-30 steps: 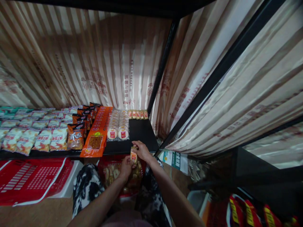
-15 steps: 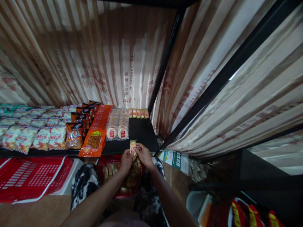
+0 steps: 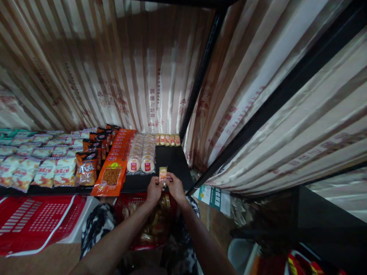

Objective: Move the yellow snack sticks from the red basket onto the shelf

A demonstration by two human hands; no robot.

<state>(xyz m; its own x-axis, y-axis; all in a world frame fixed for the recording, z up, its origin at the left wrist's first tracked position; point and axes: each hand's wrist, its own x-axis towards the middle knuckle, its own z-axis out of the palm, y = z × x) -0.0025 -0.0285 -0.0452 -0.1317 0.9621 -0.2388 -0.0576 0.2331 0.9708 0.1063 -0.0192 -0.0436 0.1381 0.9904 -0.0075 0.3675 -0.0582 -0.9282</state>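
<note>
Between my left hand (image 3: 155,190) and my right hand (image 3: 174,186) is a small golden snack packet (image 3: 163,173) with an orange-red label, held upright by its lower end. Both hands have their fingers closed on it, just over the front edge of the black shelf (image 3: 168,158). At the back of the shelf stands a short row of matching golden packets (image 3: 167,140). Below my hands, between my knees, a red basket (image 3: 120,202) holds many more gold-wrapped packets (image 3: 153,228).
Left of the bare shelf part lie clear packs of round white biscuits (image 3: 148,164), orange snack strips (image 3: 111,173), brown-orange bags (image 3: 86,169) and white snack bags (image 3: 45,170). A red basket (image 3: 37,219) sits lower left. Black posts (image 3: 229,151) and pleated curtains (image 3: 160,76) enclose the shelf.
The packet and both hands have shifted slightly right, and the packet's label now faces up more squarely. The camera view has moved a little.
</note>
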